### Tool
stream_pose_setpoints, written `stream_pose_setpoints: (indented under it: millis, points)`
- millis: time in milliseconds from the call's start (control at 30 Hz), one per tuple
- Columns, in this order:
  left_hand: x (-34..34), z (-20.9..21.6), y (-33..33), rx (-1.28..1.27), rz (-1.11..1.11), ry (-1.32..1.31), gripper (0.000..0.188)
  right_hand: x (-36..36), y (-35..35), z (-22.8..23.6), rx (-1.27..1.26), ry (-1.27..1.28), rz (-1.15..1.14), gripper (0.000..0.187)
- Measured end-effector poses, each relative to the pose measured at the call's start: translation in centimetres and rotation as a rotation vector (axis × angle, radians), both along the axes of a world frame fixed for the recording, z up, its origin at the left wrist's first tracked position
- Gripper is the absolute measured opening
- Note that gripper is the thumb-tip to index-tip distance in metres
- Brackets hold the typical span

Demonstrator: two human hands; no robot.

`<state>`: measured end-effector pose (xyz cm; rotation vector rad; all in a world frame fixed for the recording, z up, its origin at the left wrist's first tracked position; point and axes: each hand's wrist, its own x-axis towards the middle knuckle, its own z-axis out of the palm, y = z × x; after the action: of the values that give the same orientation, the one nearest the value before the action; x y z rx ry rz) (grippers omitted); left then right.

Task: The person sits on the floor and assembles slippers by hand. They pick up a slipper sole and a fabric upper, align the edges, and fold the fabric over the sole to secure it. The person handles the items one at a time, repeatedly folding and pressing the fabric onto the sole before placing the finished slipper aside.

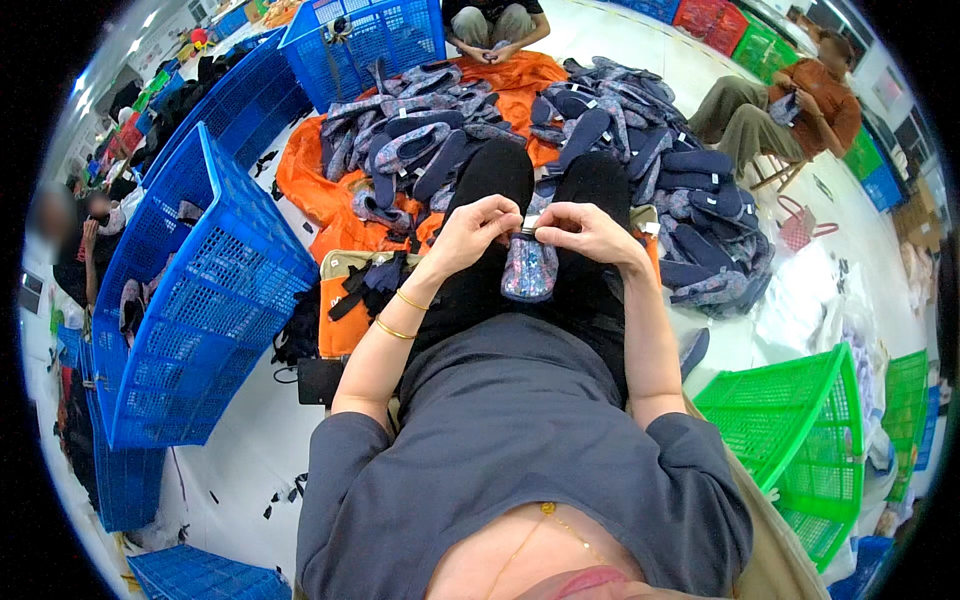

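A fabric slipper [529, 272] with a multicoloured pattern hangs above my lap, its rounded toe toward me. My left hand [483, 230] is closed in a pinch at the left of the slipper's upper end. On the other side my right hand [588, 232] pinches the same end, thumb and fingers pressed together. A small pale strip shows between the fingertips; its kind is too small to make out. Beyond my knees lies a large heap of similar slippers [590, 130], dark blue and patterned, on orange sheeting [305, 172].
Blue plastic crates [225, 310] stand at the left, another blue crate [365, 50] at the far side. A green crate [785, 405] is near my right. Dark fabric strips [372, 282] lie by my left thigh. Two people sit across the heap, one with a slipper [785, 108].
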<state>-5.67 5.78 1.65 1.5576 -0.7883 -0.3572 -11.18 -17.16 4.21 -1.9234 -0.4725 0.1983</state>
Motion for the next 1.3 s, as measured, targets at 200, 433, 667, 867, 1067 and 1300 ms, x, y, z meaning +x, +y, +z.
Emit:
stream_pose_setpoints:
  millis: [200, 433, 667, 867, 1067, 1300]
  points:
    - [0.0, -0.1, -0.3, -0.019, -0.006, 0.031, 0.013, -0.2, 0.1, 0.1, -0.01, -0.012, 0.016, 0.02]
    - [0.3, -1.1, -0.5, -0.02, 0.034, -0.033, 0.013, -0.3, 0.3, 0.0, -0.031, -0.122, 0.034, 0.027]
    - [0.9, -1.4, -0.7, -0.141, 0.086, 0.01, 0.013, -0.2, -1.2, -1.6, 0.137, -0.074, 0.025, 0.057]
    - [0.6, -1.6, 1.4, -0.223, 0.284, 0.05, 0.025, 0.4, -0.2, -3.4, 0.29, 0.083, 0.081, 0.028]
    - [-2.0, 0.2, 1.4, -0.225, 0.326, -0.015, 0.03, 0.9, 1.7, -3.4, 0.758, -0.026, -0.376, 0.016]
    - [-5.1, 1.6, -1.9, 0.106, 0.375, -0.444, 0.107, -1.2, 5.6, -0.1, 0.989, -0.033, -0.44, 0.017]
